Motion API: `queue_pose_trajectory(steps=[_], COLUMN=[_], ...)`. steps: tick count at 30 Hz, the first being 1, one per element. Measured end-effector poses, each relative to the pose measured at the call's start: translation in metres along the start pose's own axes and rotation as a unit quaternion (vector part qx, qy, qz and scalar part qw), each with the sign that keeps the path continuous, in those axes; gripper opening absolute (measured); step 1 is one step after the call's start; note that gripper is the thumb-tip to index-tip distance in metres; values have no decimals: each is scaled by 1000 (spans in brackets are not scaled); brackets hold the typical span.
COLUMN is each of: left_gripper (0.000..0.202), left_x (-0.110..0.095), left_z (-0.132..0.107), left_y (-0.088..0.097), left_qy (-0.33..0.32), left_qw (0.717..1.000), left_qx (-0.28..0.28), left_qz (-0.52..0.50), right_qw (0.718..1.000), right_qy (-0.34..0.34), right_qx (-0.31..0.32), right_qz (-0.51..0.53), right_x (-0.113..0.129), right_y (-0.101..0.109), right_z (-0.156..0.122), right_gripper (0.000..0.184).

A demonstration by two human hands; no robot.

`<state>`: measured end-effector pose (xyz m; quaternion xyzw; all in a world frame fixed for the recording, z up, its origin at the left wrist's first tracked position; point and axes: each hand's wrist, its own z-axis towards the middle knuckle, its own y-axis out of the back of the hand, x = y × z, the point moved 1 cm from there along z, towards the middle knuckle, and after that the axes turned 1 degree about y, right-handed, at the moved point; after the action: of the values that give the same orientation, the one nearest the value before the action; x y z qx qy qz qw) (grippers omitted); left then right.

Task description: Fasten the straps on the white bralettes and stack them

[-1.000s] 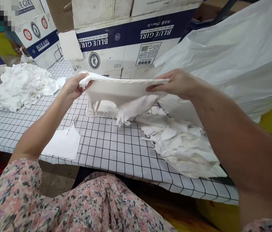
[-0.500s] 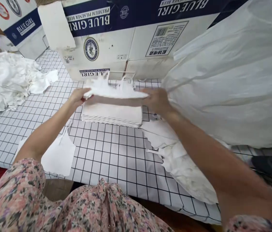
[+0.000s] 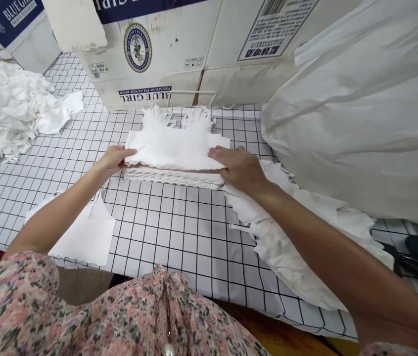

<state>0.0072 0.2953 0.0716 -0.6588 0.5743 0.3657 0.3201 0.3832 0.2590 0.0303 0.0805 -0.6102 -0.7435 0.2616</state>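
Blue Girl beer cartons (image 3: 149, 54) stand along the top of the frame, their pale sides printed with a round crest and a navy band. A large white sack (image 3: 357, 113) bulges at upper right, and a heap of crumpled white fabric (image 3: 4, 109) lies at upper left on the black-gridded white table cover (image 3: 171, 247).

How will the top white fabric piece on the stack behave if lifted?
The white fabric piece looks thin and floppy, judging by its ruffled edge. It is probably light, and may slide on the layered stack beneath.
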Motion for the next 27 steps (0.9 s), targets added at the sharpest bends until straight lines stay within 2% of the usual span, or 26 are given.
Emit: queue_pose_trajectory(steps=[5,8,10,13,14,16,18,19,20,22,24,27], left_gripper=[26,27,27,27,29,38,49,53,55,60,67,75], left_x=[7,11,13,8,4,-5,-11,-10,-6,8,23,37], left_z=[-1,-3,-5,-11,-14,-19,-23,-23,-22,-17,-10,1], left_y=[5,8,12,21,24,23,10,-1,-14,-39,-55,-58], left_qy=[-30,-20,-11,-11,-30,-123,-252,-302,-331,-352,-356,-363], left_qw=[999,999,998,991,985,961,923,905,891,866,845,829], left_qx=[13,4,-6,7,-4,-52,-76,-56,-20,45,66,76], left_qz=[11,40,63,132,171,242,280,294,311,353,392,418], right_qw=[1000,1000,999,994,990,982,983,987,992,995,992,987], right_qy=[3,10,21,30,29,26,18,10,-4,-31,-75,-132], right_qx=[-8,4,31,100,134,187,182,157,128,94,98,79], right_qz=[-15,-23,-21,-23,-23,-13,7,15,18,24,25,33], right_x=[8,11,13,12,12,17,29,38,46,59,60,49], right_y=[0,0,-3,-3,0,9,16,16,12,-3,-24,-46], right_z=[-13,-16,-22,-33,-36,-35,-22,-11,0,23,37,37], right_gripper=[59,56,55,62,66,76,94,101,100,91,89,93])
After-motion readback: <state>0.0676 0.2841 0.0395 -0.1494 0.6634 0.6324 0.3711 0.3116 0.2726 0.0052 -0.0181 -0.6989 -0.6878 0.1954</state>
